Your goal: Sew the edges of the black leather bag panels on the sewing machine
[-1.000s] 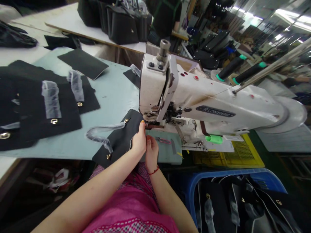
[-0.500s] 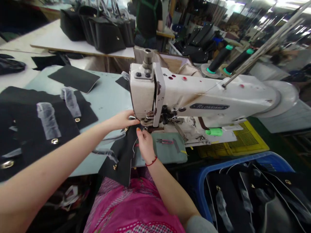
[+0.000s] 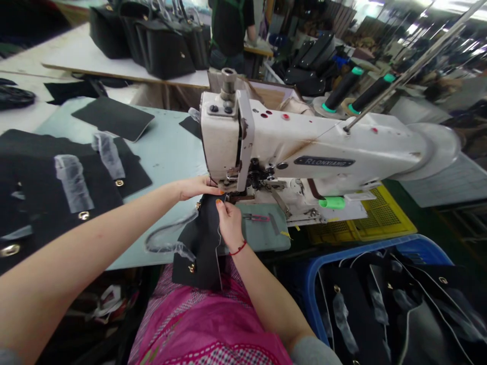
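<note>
1. The black panel [image 3: 203, 233] is lying with its upper end just by the needle area of the white sewing machine [image 3: 304, 147], its lower end hanging over the table's [image 3: 167, 147] front edge towards the person's lap.
2. The left hand [image 3: 200, 188] is reaching across the panel's upper end, thumb stretched out; its other fingers are partly hiding behind the machine head, so I cannot tell whether they are gripping.
3. The right hand [image 3: 230, 223] is holding the panel's right edge, thumb on top, fingers curled in nearly closed.
4. A plastic-wrapped strap [image 3: 165, 246] is looping out leftward from the panel's gold-coloured fittings.
5. Pink-handled snips [image 3: 259, 218] are lying to the right of the right hand.
6. More black pieces are filling a blue bin [image 3: 311, 289] at the person's right.
</note>
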Demonstrator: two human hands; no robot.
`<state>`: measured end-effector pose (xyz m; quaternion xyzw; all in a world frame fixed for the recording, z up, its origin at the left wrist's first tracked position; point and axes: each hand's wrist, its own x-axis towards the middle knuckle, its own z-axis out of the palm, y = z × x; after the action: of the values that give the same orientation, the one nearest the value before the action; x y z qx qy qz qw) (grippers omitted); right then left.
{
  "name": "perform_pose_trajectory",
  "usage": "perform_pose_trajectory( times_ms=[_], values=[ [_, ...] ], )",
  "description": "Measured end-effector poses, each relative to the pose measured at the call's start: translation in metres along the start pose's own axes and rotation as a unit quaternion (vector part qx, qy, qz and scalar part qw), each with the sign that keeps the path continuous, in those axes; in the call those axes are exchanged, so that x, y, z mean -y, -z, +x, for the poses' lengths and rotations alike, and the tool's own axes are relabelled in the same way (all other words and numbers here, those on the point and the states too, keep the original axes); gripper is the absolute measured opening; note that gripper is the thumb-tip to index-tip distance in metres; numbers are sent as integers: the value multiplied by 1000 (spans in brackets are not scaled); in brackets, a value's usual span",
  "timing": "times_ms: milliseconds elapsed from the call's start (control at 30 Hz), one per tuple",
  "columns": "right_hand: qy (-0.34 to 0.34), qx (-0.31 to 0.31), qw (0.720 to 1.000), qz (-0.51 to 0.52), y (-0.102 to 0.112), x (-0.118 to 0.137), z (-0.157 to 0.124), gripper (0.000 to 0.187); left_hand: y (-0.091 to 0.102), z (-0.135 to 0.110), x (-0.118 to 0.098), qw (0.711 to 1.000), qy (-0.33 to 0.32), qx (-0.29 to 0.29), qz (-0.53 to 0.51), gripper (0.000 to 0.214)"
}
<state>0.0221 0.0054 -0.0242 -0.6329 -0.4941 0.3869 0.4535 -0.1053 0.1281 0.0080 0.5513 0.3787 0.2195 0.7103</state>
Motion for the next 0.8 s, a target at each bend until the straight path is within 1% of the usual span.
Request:
perform_pose_trajectory(
  times_ms=[67,167,267,333,433,500,533,567,600,633,667,700,733,800],
  values=[
    [-7,12,1000,3,5,0,2,45,0,-2,7,1000,-8,-12,14,34],
    [-10,37,999,-6,14,-2,7,45,-3,-7,13,999,-10,-14,42,34],
    [-7,72,997,-12,23,-4,16,46,-8,-12,14,999,-9,-9,46,37],
    [-21,103,994,2,29,-4,22,46,-11,-14,15,999,-11,-14,42,41],
    [-61,160,984,45,39,-2,28,40,-15,-16,20,997,-13,-52,59,46],
    [-83,205,972,78,50,2,26,35,-17,-22,28,989,-38,-110,96,49],
    [-87,232,964,93,56,3,24,32,-18,-28,36,977,-64,-157,128,51],
    [-87,258,957,105,62,4,19,30,-19,-36,45,958,-96,-212,169,52],
    [-81,281,950,110,68,5,14,28,-21,-45,56,929,-128,-271,215,54],
    [-72,294,947,110,73,4,7,27,-23,-55,70,894,-156,-328,261,56],
    [-62,296,947,105,77,2,-1,27,-26,-66,85,863,-174,-371,296,59],
    [-55,289,950,102,80,-1,-10,27,-29,-77,100,847,-176,-391,315,62],
    [-51,273,955,100,81,-5,-19,27,-33,-86,115,850,-165,-388,315,65],
    [-57,233,965,109,77,-15,-37,29,-42,-102,137,896,-113,-327,277,68]
  ],
)
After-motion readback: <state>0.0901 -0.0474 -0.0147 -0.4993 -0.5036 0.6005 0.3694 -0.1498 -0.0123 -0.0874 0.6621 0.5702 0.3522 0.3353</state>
